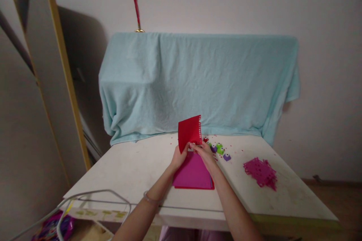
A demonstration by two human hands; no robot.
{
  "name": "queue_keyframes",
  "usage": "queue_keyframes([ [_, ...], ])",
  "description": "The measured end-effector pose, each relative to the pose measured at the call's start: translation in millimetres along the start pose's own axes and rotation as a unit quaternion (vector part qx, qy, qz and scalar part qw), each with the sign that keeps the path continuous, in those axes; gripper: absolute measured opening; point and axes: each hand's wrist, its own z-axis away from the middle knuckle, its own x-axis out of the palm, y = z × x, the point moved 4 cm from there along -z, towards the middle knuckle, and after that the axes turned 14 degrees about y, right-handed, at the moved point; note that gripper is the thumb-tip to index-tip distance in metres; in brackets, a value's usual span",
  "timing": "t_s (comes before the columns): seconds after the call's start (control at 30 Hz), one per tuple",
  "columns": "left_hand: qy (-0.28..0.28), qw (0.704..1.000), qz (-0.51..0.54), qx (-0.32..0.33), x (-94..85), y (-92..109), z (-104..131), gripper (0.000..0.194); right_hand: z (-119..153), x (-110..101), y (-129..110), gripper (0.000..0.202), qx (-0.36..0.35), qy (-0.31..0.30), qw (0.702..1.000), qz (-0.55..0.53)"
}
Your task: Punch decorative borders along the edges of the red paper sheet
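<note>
My left hand (pixel 181 156) grips a sheet of red paper (pixel 188 130) near its lower edge. The sheet stands tilted up, and a row of small cut-outs runs down its right edge. My right hand (pixel 204 152) is closed at the sheet's lower right, its fingertips close to the left thumb. Something small and whitish shows between the fingers, too hidden to name. Under both hands lies a stack of coloured paper, with a magenta sheet (pixel 192 171) on top and red showing below. Just right of my right hand sit several small green, purple and red craft punches (pixel 220 148).
A pile of perforated magenta paper scraps (pixel 260 173) lies on the right of the white table (pixel 135 169). Tiny red bits are scattered around the punches. A light blue cloth (pixel 198 83) drapes over something behind. A framed mirror (pixel 53 64) leans at left; a grey rail (pixel 96 191) crosses the front left.
</note>
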Motion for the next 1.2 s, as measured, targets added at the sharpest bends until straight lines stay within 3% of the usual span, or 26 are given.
queue_keyframes([
  [0.33, -0.01, 1.0, 0.001, -0.026, 1.3, -3.7, 0.4, 0.047, 0.3, 0.8, -1.6, 0.034, -0.007, 0.003, 1.0, 0.003],
  [1.2, -0.01, 1.0, 0.011, -0.002, 0.7, -6.5, -0.3, 0.043, -1.3, -1.0, -0.7, 0.036, -0.013, 0.013, 1.0, 0.003],
])
